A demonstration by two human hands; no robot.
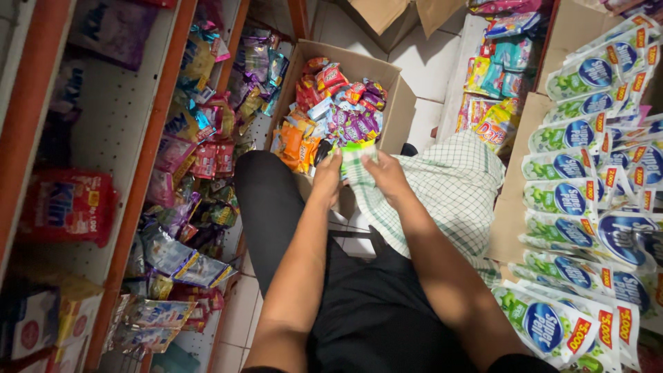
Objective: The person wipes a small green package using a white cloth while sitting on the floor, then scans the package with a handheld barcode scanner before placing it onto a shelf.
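My hands and a small green packet, seen from my head camera.

My left hand (327, 178) and my right hand (387, 176) both pinch the green packet (360, 148) with closed fingers, just in front of the cardboard box (400, 103) full of bright snack packs (orange, purple, red). A checked cloth (449, 186) lies on my lap, and white and green pouches (573, 193) sit at my right.
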